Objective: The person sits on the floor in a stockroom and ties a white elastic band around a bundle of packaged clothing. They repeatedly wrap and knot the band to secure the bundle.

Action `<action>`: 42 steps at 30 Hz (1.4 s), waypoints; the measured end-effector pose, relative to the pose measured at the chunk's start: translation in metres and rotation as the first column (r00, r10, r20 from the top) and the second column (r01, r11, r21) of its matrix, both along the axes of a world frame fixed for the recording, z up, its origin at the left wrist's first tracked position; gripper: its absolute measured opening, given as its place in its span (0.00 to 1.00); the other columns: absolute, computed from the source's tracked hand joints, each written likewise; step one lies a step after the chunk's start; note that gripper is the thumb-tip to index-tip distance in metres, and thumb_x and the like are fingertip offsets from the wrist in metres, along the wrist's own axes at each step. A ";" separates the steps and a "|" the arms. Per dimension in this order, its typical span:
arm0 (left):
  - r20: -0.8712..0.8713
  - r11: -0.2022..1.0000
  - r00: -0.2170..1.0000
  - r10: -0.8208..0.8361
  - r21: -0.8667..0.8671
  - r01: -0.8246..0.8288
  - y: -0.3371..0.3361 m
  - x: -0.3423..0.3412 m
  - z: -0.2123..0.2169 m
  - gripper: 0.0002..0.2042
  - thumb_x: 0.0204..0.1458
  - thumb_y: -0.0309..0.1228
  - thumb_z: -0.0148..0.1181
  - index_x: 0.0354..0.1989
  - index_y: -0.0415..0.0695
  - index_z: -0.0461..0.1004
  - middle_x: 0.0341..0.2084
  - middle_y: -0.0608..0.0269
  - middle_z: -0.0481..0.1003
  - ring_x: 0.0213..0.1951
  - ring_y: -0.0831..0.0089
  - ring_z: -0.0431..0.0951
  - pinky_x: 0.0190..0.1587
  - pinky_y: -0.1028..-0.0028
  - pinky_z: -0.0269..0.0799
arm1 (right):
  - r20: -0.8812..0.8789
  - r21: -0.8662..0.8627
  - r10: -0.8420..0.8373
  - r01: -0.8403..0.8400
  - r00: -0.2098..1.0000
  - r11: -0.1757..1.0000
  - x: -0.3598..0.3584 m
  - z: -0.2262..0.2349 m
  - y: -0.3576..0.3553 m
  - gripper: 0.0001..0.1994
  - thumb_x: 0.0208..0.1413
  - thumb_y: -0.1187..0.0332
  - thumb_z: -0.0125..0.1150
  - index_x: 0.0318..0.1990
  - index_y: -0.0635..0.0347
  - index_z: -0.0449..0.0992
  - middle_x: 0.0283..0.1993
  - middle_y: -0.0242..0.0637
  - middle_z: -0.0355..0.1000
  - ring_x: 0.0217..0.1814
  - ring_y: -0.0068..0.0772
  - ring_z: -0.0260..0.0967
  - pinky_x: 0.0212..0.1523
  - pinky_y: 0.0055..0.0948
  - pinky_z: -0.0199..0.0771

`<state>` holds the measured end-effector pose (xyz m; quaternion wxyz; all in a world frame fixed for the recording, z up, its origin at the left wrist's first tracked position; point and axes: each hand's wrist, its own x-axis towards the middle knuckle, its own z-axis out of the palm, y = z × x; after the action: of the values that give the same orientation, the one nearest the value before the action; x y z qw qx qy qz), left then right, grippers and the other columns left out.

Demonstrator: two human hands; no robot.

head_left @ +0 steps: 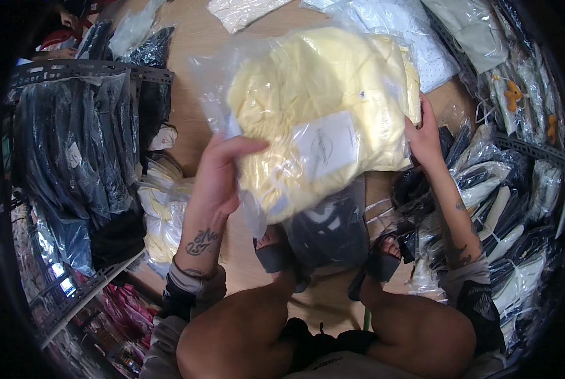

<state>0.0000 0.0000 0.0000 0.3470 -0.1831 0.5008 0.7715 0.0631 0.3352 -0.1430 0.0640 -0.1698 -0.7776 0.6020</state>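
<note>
Right here I'm seeing a pale-yellow bagged garment (333, 82) being held up, its lower edge hiding the far end of the dark package (332, 237). The cloth is bunching and creasing inside glossy clear plastic, and a white card (325, 144) with a dark printed mark is facing up through it. The bag is slanting, and another yellow package (413, 71) is peeking out behind it, mostly hidden, beyond the dark package.
</note>
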 end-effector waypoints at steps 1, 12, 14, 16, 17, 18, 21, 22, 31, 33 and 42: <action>-0.055 0.991 0.998 0.036 -0.124 -0.043 0.005 -0.002 -0.012 0.23 0.44 0.20 0.55 0.52 0.33 0.66 0.42 0.53 0.75 0.42 0.64 0.78 0.46 0.66 0.75 | 0.008 -0.006 0.012 -0.012 1.000 1.000 0.002 -0.005 0.004 0.34 0.52 0.66 0.63 0.63 0.67 0.54 0.58 0.47 0.63 0.60 0.34 0.60 0.60 0.30 0.58; -0.080 0.927 0.992 -0.102 -0.370 0.065 -0.037 -0.010 -0.124 0.35 0.50 0.37 0.64 0.61 0.35 0.52 0.53 0.53 0.67 0.53 0.67 0.69 0.56 0.71 0.63 | 0.348 -0.087 0.112 -0.087 0.931 0.992 -0.002 0.015 0.009 0.35 0.62 0.48 0.44 0.68 0.62 0.44 0.68 0.48 0.50 0.69 0.37 0.48 0.66 0.31 0.49; -0.137 0.952 0.977 -0.165 -0.281 0.121 -0.035 -0.007 -0.127 0.32 0.52 0.37 0.63 0.60 0.35 0.54 0.52 0.54 0.68 0.52 0.69 0.69 0.55 0.72 0.65 | 0.278 -0.093 0.113 -0.090 0.954 0.992 -0.007 0.007 0.013 0.35 0.62 0.50 0.46 0.68 0.62 0.44 0.69 0.48 0.49 0.69 0.37 0.49 0.65 0.31 0.50; -0.156 0.968 0.972 -0.173 -0.210 0.139 -0.024 -0.002 -0.130 0.30 0.54 0.37 0.59 0.60 0.36 0.54 0.52 0.55 0.68 0.53 0.69 0.69 0.55 0.71 0.65 | 0.346 -0.208 0.098 -0.025 0.933 0.978 -0.001 -0.015 0.025 0.34 0.61 0.54 0.48 0.68 0.63 0.45 0.68 0.47 0.51 0.67 0.37 0.52 0.64 0.31 0.53; -0.145 0.974 0.977 -0.154 -0.190 0.126 -0.016 -0.002 -0.128 0.30 0.56 0.37 0.57 0.62 0.37 0.52 0.54 0.55 0.67 0.54 0.69 0.69 0.56 0.70 0.65 | 0.367 -0.255 0.111 -0.015 0.923 0.967 0.007 -0.039 0.038 0.34 0.61 0.55 0.49 0.68 0.63 0.46 0.67 0.46 0.52 0.67 0.36 0.52 0.64 0.30 0.53; -0.134 0.979 0.982 -0.134 -0.173 0.110 -0.010 0.000 -0.128 0.29 0.57 0.36 0.55 0.63 0.38 0.51 0.55 0.56 0.67 0.54 0.69 0.69 0.57 0.70 0.64 | 0.388 -0.302 0.127 -0.005 0.913 0.953 0.015 -0.062 0.051 0.33 0.61 0.55 0.49 0.68 0.63 0.46 0.67 0.46 0.52 0.67 0.36 0.52 0.64 0.30 0.53; -0.160 0.979 0.977 -0.144 -0.168 0.117 -0.018 0.006 -0.146 0.28 0.57 0.33 0.55 0.62 0.39 0.53 0.54 0.57 0.67 0.54 0.69 0.68 0.56 0.69 0.65 | 0.395 -0.227 0.191 -0.106 0.898 0.968 0.010 -0.064 0.030 0.33 0.61 0.55 0.49 0.68 0.63 0.46 0.67 0.45 0.53 0.66 0.36 0.53 0.64 0.30 0.54; -0.179 0.976 0.970 -0.163 -0.172 0.133 -0.021 0.006 -0.147 0.28 0.57 0.32 0.55 0.62 0.39 0.52 0.53 0.57 0.67 0.54 0.70 0.68 0.56 0.69 0.65 | 0.395 -0.186 0.208 -0.144 0.895 0.972 0.011 -0.058 0.025 0.33 0.61 0.55 0.48 0.68 0.63 0.47 0.67 0.45 0.53 0.66 0.36 0.53 0.64 0.30 0.54; -0.201 0.918 0.947 0.251 -0.262 -0.299 -0.095 0.034 -0.151 0.26 0.54 0.36 0.60 0.57 0.34 0.60 0.47 0.55 0.72 0.47 0.71 0.73 0.50 0.69 0.69 | 0.470 -0.062 0.564 -0.612 0.679 0.789 -0.060 -0.015 -0.051 0.31 0.62 0.56 0.47 0.67 0.62 0.49 0.65 0.43 0.57 0.66 0.34 0.54 0.63 0.31 0.55; -0.164 0.852 0.920 0.356 -0.348 -0.392 -0.135 0.057 -0.156 0.25 0.56 0.39 0.57 0.56 0.34 0.61 0.48 0.54 0.71 0.48 0.69 0.72 0.51 0.68 0.68 | 0.516 -0.204 0.657 -0.666 0.550 0.718 -0.103 0.004 -0.103 0.30 0.62 0.55 0.46 0.66 0.61 0.51 0.64 0.42 0.59 0.64 0.33 0.57 0.63 0.32 0.56; 0.004 0.747 0.753 0.658 -0.122 -0.653 -0.153 0.084 -0.121 0.30 0.61 0.56 0.33 0.65 0.50 0.51 0.61 0.63 0.59 0.61 0.63 0.61 0.60 0.63 0.61 | 0.206 0.078 0.843 -0.867 0.497 0.492 -0.298 -0.066 -0.330 0.42 0.33 0.35 0.64 0.53 0.56 0.73 0.58 0.47 0.67 0.54 0.46 0.68 0.54 0.40 0.66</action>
<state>0.0844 -0.1528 -0.1207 0.0549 -0.3845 0.4394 0.8100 -0.2345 0.0053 -0.2093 -0.2839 0.2030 -0.8099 0.4715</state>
